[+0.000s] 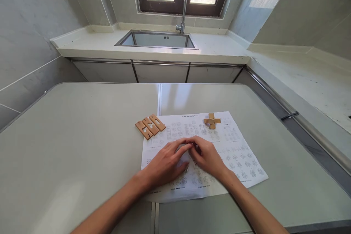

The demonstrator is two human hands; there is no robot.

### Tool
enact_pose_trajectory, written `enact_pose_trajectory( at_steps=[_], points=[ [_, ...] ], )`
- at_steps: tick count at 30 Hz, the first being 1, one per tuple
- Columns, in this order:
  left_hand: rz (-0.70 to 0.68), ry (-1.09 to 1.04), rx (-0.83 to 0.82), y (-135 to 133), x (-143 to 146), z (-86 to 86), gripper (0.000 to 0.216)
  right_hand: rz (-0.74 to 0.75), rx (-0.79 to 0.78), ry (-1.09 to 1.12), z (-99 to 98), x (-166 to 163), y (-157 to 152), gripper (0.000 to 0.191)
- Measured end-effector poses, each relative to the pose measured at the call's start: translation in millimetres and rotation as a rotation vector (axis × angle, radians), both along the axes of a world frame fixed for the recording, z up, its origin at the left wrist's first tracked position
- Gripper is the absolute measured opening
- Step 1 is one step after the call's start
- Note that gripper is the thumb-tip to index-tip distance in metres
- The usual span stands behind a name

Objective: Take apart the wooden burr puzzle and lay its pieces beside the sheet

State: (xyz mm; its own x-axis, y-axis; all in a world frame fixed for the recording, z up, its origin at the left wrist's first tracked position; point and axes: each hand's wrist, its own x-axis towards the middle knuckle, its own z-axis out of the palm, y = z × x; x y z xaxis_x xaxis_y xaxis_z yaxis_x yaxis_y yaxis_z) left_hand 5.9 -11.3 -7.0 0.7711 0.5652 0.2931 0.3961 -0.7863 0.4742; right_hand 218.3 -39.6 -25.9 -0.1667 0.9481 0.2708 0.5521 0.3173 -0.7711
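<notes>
Both hands rest low on the printed sheet (241,161) that lies flat on the pale counter (82,135); the left hand (166,164) lies palm down, its fingers (181,147) stretched forward and close together; the right hand (208,157) is curled, its fingers (196,142) bunched narrow and meeting the left fingertips at the middle of the sheet; whether some small part is pinched there I cannot tell, as the knuckles hide it.

The sheet is thin paper, white with rows of small grey diagrams; it looks light and limp, likely to slide on the smooth counter and to crease if pinched, so it is best held down flat under the palms or lifted by a bare edge.

Beyond the left fingertips, at the sheet's far left corner, lie three wooden slats (150,125), side by side and touching, flat, tan, with cut-out notches; they look stiff, light and dry to the grip, easiest taken by the long edges. Beyond the right fingertips sits a wooden cross (212,120), joined from similar pieces, apart from the slats; I judge it may come loose if lifted by one arm.
</notes>
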Motion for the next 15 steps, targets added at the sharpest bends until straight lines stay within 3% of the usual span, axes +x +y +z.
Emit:
enact_pose_trajectory(
  at_steps=[15],
  points=[
    [-0.001, -0.001, -0.009, -0.2, 0.1, -0.4, 0.060, -0.007, 0.021, -0.011, 0.1, -0.4, 0.4, 0.024]
  ],
)
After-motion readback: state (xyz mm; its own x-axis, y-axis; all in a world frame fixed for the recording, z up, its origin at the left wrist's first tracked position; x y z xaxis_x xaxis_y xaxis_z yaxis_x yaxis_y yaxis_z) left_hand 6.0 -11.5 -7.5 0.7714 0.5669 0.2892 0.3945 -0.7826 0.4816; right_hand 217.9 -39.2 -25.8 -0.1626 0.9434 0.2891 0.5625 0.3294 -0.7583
